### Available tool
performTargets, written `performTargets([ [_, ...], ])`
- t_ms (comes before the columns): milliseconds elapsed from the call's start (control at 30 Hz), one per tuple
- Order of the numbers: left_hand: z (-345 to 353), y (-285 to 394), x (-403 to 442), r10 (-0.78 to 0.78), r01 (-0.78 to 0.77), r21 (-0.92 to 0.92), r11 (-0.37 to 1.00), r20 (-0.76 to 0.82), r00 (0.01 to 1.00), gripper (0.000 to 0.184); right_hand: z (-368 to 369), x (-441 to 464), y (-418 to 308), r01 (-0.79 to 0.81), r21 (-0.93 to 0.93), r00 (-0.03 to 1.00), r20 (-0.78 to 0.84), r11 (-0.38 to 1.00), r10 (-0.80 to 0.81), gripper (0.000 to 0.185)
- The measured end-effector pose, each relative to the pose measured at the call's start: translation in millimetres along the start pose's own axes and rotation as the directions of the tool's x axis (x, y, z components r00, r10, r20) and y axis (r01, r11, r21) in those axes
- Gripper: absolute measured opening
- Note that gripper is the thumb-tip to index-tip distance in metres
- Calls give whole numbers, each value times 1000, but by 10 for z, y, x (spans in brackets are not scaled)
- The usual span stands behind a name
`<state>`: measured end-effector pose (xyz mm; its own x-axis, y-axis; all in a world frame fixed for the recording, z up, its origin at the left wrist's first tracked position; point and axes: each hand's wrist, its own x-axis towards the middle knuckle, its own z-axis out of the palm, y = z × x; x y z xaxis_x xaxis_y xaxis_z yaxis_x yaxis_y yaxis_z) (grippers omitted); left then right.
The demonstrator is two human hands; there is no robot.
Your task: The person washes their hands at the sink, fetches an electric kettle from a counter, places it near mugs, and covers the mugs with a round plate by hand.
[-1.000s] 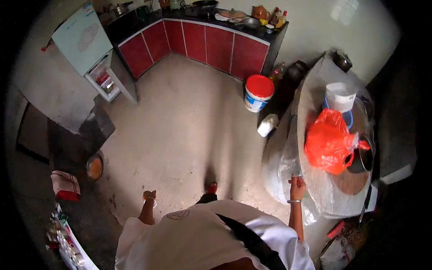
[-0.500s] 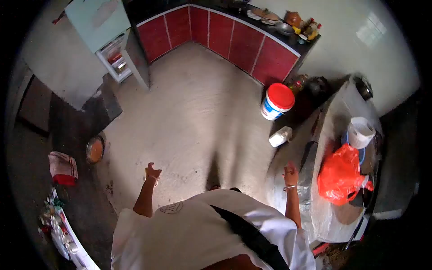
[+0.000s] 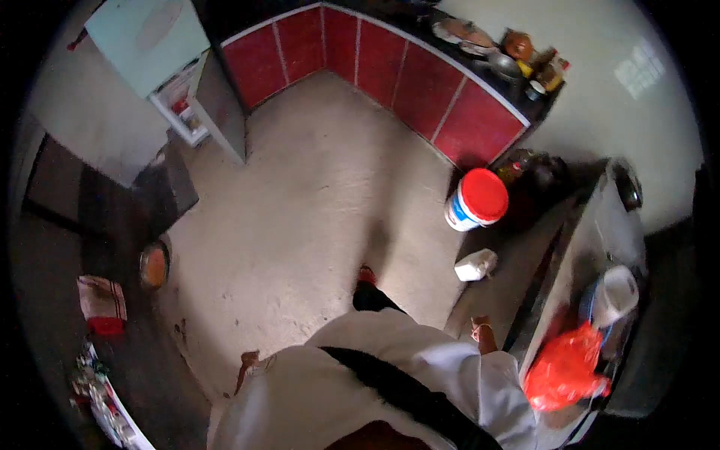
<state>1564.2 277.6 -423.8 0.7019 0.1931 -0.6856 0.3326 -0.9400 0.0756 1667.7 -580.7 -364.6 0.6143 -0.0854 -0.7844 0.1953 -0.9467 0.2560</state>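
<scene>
Bulging red plastic bag (image 3: 566,369) on table (image 3: 619,229)

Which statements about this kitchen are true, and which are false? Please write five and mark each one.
1. The bucket has a red lid. True.
2. The fridge's lower door is shut. False: the lower door stands open.
3. A white object lies on the floor near the bucket. True.
4. The left hand is touching the bucket. False: the left hand is well apart from it, at the lower left of the picture.
5. The red bag is beside the fridge. False: the red bag is at the right, close to the white tub.
</scene>
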Motion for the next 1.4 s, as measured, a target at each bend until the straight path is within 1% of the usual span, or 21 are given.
performTargets([
  [167, -1014, 490, 745, -12, 6, -39, 999, -161, 987, 30, -827, 1274, 401, 55, 573, 956, -267, 818, 123, 29],
  [267, -1560, 737, 1094, -193, -34, -527, 849, -368, 910, 16, -1277, 2563, 568, 597, 665, 702, -704, 449, 109, 22],
  [300, -1618, 780, 1178, -289, -93, -688, 719, -418, 861, 11, -2138, 2618, 407, 413, 788, 818, -542, 457, 194, 21],
  [400, -1883, 757, 1445, 272, -263, 120, 957, -676, 685, 16, -3968, 3066, -58, 286, 909, 877, -376, 304, 299, 17],
  [467, -1897, 745, 1568, 93, -155, -87, 984, -496, 863, 16, -4826, 3369, -353, 393, 849, 838, -488, 354, 242, 14],
  [533, -1890, 678, 1790, -104, 45, -255, 966, -220, 970, 16, -5589, 3441, -581, 570, 507, 651, -759, 646, 21, 22],
  [600, -2047, 543, 2129, -146, 115, -288, 951, -88, 985, 16, -6247, 3293, -877, 467, 179, 545, -829, 866, -123, 28],
  [633, -2177, 510, 2331, -154, 138, -298, 944, -32, 987, 16, -6574, 3058, -1050, 400, 516, 747, -662, 757, 56, 35],
  [733, -2836, 594, 3038, -148, 158, -355, 922, 55, 987, 17, -6102, 4165, -827, 313, 440, 805, -594, 842, 11, 35],
  [767, -3171, 630, 3278, -140, 152, -380, 912, 58, 988, 17, -5824, 4450, -726, 453, 755, 852, -523, 474, 19, 34],
  [833, -3780, 557, 3823, -134, 144, -451, 881, 55, 990, 17, -5986, 4540, -708, 168, 984, 985, -170, -63, -25, 28],
  [867, -4136, 576, 4125, -129, 136, -509, 850, 49, 990, 18, -6105, 4561, -670, -145, 983, 989, 141, -113, -42, 23],
  [933, -4886, 634, 4708, -124, 126, -691, 712, 53, 991, 18, -6100, 4782, -492, -373, 744, 907, 165, -554, -388, 15],
  [1000, -5650, 815, 5239, -100, 111, -860, 498, 71, 992, 18, -6841, 4444, -1050, 108, 959, 968, -162, 264, 191, 11],
  [1067, -6221, 1016, 5670, -38, 83, -934, 348, 75, 996, 19, -7555, 4362, -1164, -228, 954, 930, 272, -192, 248, 13],
  [1167, -6720, 1201, 6312, 83, -40, -890, 454, -3, 997, 20, -7916, 5351, -1075, -76, 915, 984, 132, -395, 116, 14],
  [1233, -6578, 1070, 6762, 60, -126, -445, 887, -158, 986, 17, -8346, 5856, -1081, 32, 900, 997, 3, -434, 81, 14],
  [1267, -6321, 1047, 7085, 140, -89, 170, 981, -316, 938, 13, -8869, 6093, -1078, 90, 930, 992, -53, -357, 112, 15],
  [1300, -6162, 932, 7364, -27, 45, -441, 896, 46, 999, 12, -9434, 6363, -1093, 144, 949, 984, -108, -280, 141, 16],
  [1333, -6165, 879, 7389, 48, 363, -797, 484, 438, 898, 15, -9910, 6550, -1152, 183, 962, 975, -150, -202, 165, 18],
  [1400, -6480, 1151, 7059, -112, 291, -752, 591, 280, 953, 15, -10767, 6953, -1227, 254, 967, 949, -241, -37, 201, 22],
])
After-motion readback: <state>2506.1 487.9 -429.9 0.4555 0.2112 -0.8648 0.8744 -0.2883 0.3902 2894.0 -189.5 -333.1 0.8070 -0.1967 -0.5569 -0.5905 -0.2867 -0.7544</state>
